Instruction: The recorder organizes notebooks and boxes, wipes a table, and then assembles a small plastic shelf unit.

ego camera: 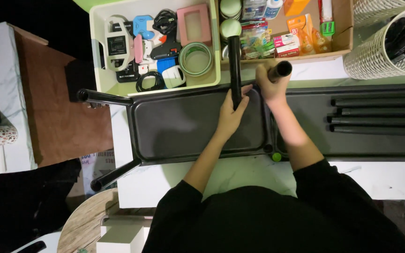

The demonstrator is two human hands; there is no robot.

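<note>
A long black plastic shelf panel (188, 126) lies across a white table, with two black tube legs (101, 98) sticking out at its left end. My left hand (233, 112) grips the lower end of an upright black tube (234, 61) capped with a pale green foot, at the panel's far edge near the middle. My right hand (270, 84) is closed around a second black tube (281, 70), its open end pointing toward me, just right of the first. Several loose black tubes (376, 115) lie in the panel's right half.
Behind the panel stand a white bin (98, 56) of tools, tape rolls and cables and a cardboard box (348, 28) of small packets. White mesh baskets (376, 56) hold black pieces at the far right. A brown wooden surface (57, 103) sits to the left.
</note>
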